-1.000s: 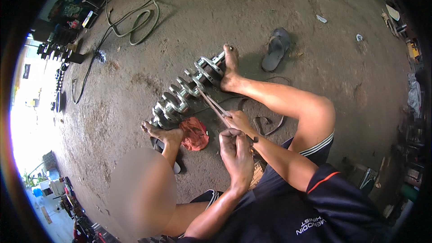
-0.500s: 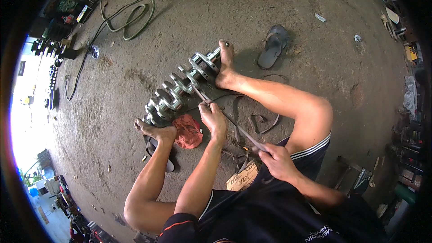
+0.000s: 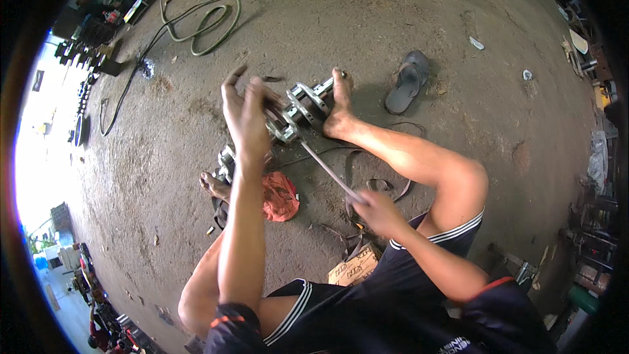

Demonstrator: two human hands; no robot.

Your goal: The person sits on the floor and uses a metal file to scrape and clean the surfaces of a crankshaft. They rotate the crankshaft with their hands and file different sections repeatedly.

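A shiny metal crankshaft (image 3: 306, 105) lies slantwise on the floor between my bare feet, one foot at each end. My left hand (image 3: 246, 119) is over its middle, fingers apart and somewhat blurred, hiding several of its throws. I cannot make out anything in that hand. Lower right, my right hand (image 3: 378, 214) is closed around one end of a narrow grey-brown strip (image 3: 331, 174). The strip runs taut up to the crankshaft near its middle; how it passes around the shaft is hidden. A small dark piece (image 3: 272, 79) shows beyond my left fingers.
A crumpled red cloth (image 3: 280, 196) lies beside the crankshaft. Dark straps (image 3: 386, 187) and a printed cardboard box (image 3: 356, 265) are near my lap. A grey sandal (image 3: 407, 83) is past my right foot. Hose and cable (image 3: 232, 23) coil at the far left.
My left hand has let go of the strip's middle and moved up and left over the crankshaft. My right hand, still holding the strip, has shifted slightly up and left.
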